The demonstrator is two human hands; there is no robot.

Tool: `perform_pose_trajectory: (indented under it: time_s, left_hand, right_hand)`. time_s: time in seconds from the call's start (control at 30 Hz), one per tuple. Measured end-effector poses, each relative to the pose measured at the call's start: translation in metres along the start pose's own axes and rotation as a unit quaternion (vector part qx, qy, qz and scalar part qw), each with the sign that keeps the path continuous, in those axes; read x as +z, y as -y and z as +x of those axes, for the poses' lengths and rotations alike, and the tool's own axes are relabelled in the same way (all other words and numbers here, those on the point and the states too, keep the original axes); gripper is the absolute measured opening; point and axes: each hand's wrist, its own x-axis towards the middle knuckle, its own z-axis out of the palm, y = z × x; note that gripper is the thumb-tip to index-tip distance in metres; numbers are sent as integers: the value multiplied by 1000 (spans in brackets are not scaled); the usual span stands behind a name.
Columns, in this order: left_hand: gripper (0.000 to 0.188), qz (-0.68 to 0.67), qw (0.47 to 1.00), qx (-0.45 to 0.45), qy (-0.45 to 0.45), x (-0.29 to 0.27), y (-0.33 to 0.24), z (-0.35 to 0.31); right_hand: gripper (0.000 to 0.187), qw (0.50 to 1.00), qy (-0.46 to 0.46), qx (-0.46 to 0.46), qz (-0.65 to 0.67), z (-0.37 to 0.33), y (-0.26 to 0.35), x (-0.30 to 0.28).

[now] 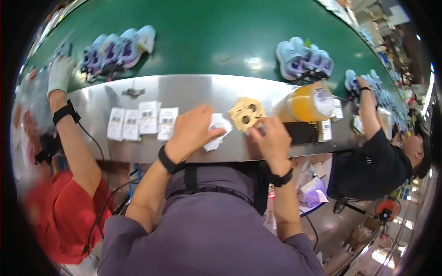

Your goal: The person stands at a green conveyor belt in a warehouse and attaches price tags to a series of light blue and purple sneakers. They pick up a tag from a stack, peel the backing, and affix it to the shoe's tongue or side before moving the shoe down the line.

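Note:
My left hand (192, 131) is closed over a loose pile of white paper tags (219, 130), its thumb lying across them and its other fingers curled. To its right, my right hand (273, 140) has thumb and fingertips at the lower edge of a tan card piece (243, 109) with dark round holes, which it appears to pinch. Whether that piece is one card or a small stack, I cannot tell. Left of my left hand, several stacks of white printed tags (148, 120) lie in a row on the metal table (184, 89).
A clear roll with an orange-yellow band (304, 103) lies right of my right hand. Behind the table runs a green conveyor (212, 37) with light-blue shoes (120, 48) at left and more shoes (299, 60) at right. A gloved co-worker's hand (61, 76) reaches in at left; another co-worker's arm (367, 110) at right.

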Motion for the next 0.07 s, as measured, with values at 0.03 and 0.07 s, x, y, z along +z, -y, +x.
perform_pose_trajectory:
  time_s: [0.03,0.07]
  left_hand:
    - [48,15,999,-15,29,0,2,1]
    - [57,16,1000,-8,22,5,7,0]
  right_hand:
    - [33,999,39,27,-25,1,4,2]
    - [36,999,19,10,-47,0,2,8]
